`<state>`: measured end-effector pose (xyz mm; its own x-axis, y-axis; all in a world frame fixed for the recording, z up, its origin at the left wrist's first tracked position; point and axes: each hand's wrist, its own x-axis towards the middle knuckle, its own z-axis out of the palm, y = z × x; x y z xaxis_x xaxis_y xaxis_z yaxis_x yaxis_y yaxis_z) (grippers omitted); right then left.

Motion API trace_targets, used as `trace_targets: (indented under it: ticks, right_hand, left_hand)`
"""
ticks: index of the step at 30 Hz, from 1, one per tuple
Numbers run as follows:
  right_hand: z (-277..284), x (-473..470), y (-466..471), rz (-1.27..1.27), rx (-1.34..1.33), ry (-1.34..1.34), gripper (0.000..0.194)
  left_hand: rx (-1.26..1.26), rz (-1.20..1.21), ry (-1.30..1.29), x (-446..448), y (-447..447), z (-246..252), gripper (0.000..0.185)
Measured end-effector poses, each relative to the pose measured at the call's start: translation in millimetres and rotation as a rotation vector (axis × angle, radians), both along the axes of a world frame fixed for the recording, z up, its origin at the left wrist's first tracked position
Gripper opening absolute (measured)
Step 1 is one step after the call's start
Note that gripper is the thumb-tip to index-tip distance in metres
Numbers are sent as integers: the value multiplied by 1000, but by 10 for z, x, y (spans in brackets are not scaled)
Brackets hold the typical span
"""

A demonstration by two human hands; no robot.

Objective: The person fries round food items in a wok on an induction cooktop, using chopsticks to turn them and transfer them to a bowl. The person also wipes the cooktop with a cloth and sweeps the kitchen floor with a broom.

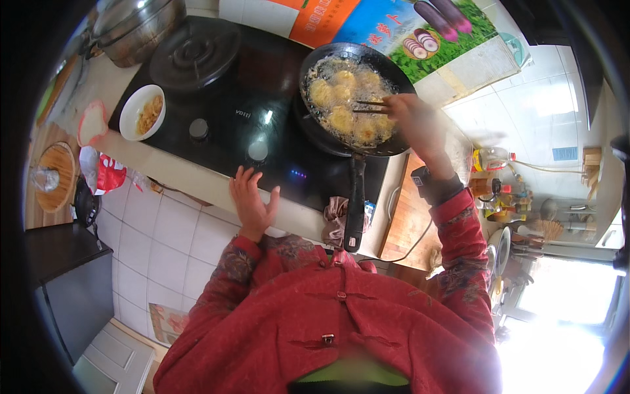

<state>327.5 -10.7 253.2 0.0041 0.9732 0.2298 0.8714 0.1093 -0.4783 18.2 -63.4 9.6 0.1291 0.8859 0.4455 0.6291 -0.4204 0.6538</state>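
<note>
My right hand (411, 120) holds a pair of dark chopsticks (371, 107) over a black wok (307, 120). Their tips reach in among several golden round fritters (340, 119), which sit in bubbling oil. The wok stands on the right side of a black glass cooktop (221, 123), its long handle (355, 202) pointing towards me. With fingers spread, my left hand (253, 202) rests at the front edge of the cooktop, near a control knob (258, 151), and holds nothing. A white bowl (129, 114) with brownish food in it stands at the cooktop's left end.
A large metal pot (135, 29) stands at the back left, beside the unused burner (194, 54). A crumpled cloth (336, 216) lies by the wok handle. To the right are a wooden board (411, 212), a cord, and several bottles (492, 160) along the wall.
</note>
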Motion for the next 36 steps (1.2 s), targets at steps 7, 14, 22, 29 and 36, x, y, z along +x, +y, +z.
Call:
trace_targets:
  ticks: [7,14,22,29,36]
  right_hand:
    - [-80,9,52,-149,-19,636,24]
    - [9,-247,32,62,-37,406,26]
    - [98,-679,-162,384,118,-36,16]
    - [-224,-578,133,334,235,-27,14]
    - [-151,-187,266,-295,257,910,31]
  left_hand:
    - [-9,-6,11,-3,10,-2,50]
    - [-11,-15,17,-10,13,10,50]
    - [-6,-9,19,5,13,24,51]
    - [-3,-18,4,-8,16,25,50]
    - [-30,-39,9,-15,16,22,51]
